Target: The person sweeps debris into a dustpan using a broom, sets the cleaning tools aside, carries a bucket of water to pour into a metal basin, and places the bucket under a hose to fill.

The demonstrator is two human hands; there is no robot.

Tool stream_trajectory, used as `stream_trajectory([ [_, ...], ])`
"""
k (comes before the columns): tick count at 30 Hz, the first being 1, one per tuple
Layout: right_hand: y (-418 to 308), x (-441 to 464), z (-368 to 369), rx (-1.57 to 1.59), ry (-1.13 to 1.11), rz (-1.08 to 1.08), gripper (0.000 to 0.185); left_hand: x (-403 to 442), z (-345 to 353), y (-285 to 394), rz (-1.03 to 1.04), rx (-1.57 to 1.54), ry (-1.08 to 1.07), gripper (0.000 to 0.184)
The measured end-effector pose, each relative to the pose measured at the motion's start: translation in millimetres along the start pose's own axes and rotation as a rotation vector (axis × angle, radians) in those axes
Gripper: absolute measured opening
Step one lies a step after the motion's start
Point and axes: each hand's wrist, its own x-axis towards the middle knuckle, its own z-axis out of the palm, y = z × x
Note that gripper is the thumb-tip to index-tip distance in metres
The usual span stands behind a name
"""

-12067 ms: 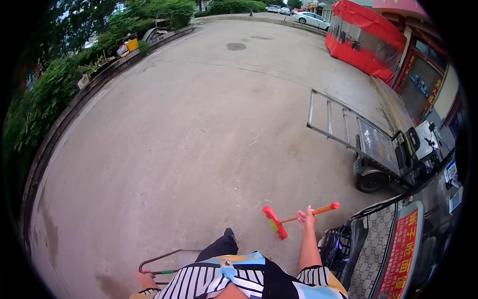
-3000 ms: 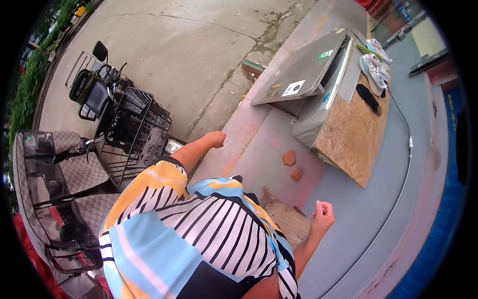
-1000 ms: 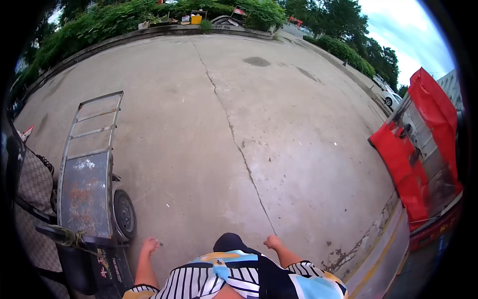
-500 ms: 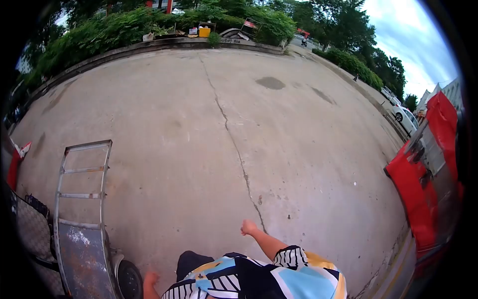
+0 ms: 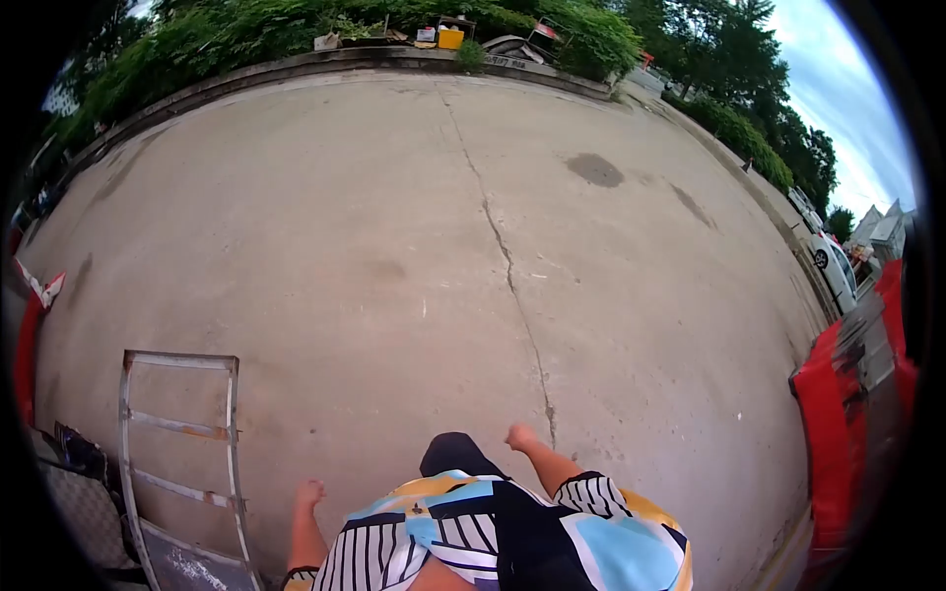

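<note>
My left hand [image 5: 310, 491] hangs low in front of my body, its fingers curled in, with nothing seen in it. To its left is a ladder-like metal frame of a cart [image 5: 235, 433], with rusty crossbars and a scuffed metal plate [image 5: 192, 571] at its lower end. A gap separates the hand from the frame. My right hand [image 5: 519, 435] swings out ahead of me over the concrete, loosely closed and holding nothing visible. My patterned shirt [image 5: 493, 527] fills the bottom middle, and a dark-clothed knee [image 5: 458, 455] shows in front of it.
Cracked concrete ground [image 5: 394, 217] stretches ahead to a low kerb [image 5: 296, 71] with bushes. A yellow box [image 5: 450, 38] stands there. Red sheeting [image 5: 833, 433] hangs at the right, and a white car [image 5: 836, 271] is parked beyond. A quilted seat [image 5: 84, 517] is at the lower left.
I have moved forward along the concrete. The cart has slid lower in view, its wheel now out of sight. My left hand has risen into view; my right hand stays in front.
</note>
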Motion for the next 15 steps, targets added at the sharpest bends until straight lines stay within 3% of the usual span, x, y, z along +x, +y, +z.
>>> stream_trajectory([
  [1,29,25,1,-0.235,-0.082,-0.118,0.023,19,2,72,0.233,0.022,-0.022,0.019],
  [2,26,19,-42,-0.418,-0.153,-0.152,0.018,37,-2,149,0.395,0.192,-0.068,0.022],
  [3,51,58,-30,-0.543,-0.305,-0.203,0.018,71,-6,210,0.437,0.454,-0.017,0.027],
  [4,92,95,-7,-0.298,-0.314,0.074,0.019,91,-10,265,0.528,0.555,0.063,0.032],
  [5,92,120,-33,-0.193,-0.531,0.315,0.019,111,-20,321,0.494,0.537,0.053,0.034],
  [6,69,148,-64,0.055,-0.494,0.504,0.018,144,-29,357,0.529,0.518,0.061,0.035],
  [9,-35,275,-148,0.537,-0.343,0.667,0.014,220,-62,429,0.575,0.411,0.268,0.036],
  [11,-120,373,-212,0.678,-0.278,0.622,0.012,249,-102,449,0.408,0.556,0.125,0.036],
  [12,-166,430,-245,0.702,-0.245,0.549,0.011,266,-125,458,0.323,0.620,0.040,0.035],
  [14,-284,539,-315,0.640,-0.199,0.293,0.010,268,-176,467,0.280,0.668,0.080,0.033],
  [15,-361,583,-353,0.466,-0.240,0.099,0.008,246,-200,483,0.303,0.499,0.208,0.030],
])
